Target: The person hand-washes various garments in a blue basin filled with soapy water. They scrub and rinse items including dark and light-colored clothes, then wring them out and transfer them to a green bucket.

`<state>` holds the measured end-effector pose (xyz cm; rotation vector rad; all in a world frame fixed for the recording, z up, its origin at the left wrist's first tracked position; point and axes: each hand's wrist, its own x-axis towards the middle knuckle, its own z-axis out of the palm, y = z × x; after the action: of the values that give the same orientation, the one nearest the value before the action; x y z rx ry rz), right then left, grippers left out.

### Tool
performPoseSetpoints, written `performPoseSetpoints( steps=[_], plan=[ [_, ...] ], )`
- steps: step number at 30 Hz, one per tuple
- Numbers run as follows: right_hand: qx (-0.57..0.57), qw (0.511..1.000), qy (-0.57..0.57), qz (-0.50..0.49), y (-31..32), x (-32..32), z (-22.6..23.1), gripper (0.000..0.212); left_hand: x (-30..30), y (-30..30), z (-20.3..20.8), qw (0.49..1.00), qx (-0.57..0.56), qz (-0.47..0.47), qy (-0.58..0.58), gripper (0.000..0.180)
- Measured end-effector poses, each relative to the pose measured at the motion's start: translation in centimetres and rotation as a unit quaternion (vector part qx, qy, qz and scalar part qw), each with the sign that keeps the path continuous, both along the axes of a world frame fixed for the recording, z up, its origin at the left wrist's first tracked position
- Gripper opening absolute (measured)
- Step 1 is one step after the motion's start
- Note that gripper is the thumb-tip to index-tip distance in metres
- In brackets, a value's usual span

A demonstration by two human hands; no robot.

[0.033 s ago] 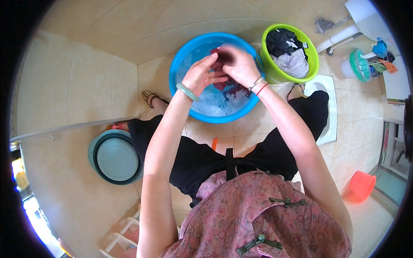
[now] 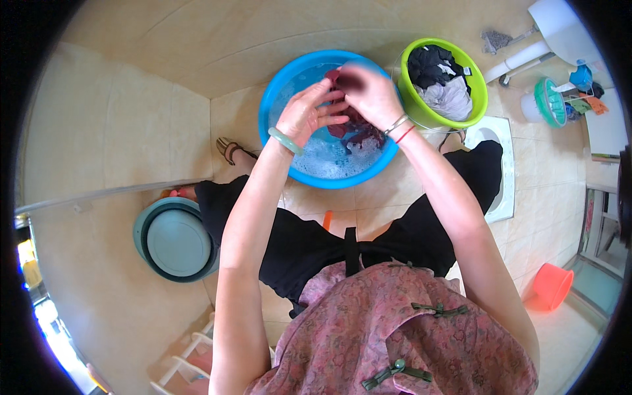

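Observation:
A blue basin (image 2: 275, 150) holds sudsy water and a wet dark red garment (image 2: 365, 135), partly under the foam. Above the water, my left hand (image 2: 308, 115) has its fingers bent around a raised part of that cloth, a jade-coloured bangle at the wrist. Facing it, my right hand (image 2: 376, 97) is closed on the same cloth; its fingertips are smeared by a dark blur. A silver bangle and a red string circle the right wrist. The hands nearly meet, and the garment trails down from between them into the water.
Right of the basin stands a lime-green bucket (image 2: 409, 100) with black and pale clothes (image 2: 447, 97). A white squat toilet (image 2: 505, 187) is beside my right leg. On the left sits a grey-green basin (image 2: 178, 242). An orange-red bucket (image 2: 552, 287) stands at lower right.
My right hand has shifted slightly, and a little more of the dark red cloth shows between and below the hands. Both hands stay over the basin.

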<state>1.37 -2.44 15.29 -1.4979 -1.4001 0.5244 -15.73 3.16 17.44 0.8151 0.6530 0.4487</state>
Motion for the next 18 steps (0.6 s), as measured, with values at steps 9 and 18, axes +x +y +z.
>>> performPoseSetpoints(
  steps=[9, 18],
  plan=[
    [0.14, 0.975, 0.169, 0.023, -0.2, 1.5, 18.2, 0.024, -1.4, 0.1, -0.8, 0.985, 0.084, 0.124, 0.086, 0.053],
    [0.337, 0.887, 0.275, 0.157, 1.4, 3.8, 25.3, 0.01, 0.6, 0.6, 0.4, 0.993, 0.0, 0.119, 0.017, 0.062]
  ],
)
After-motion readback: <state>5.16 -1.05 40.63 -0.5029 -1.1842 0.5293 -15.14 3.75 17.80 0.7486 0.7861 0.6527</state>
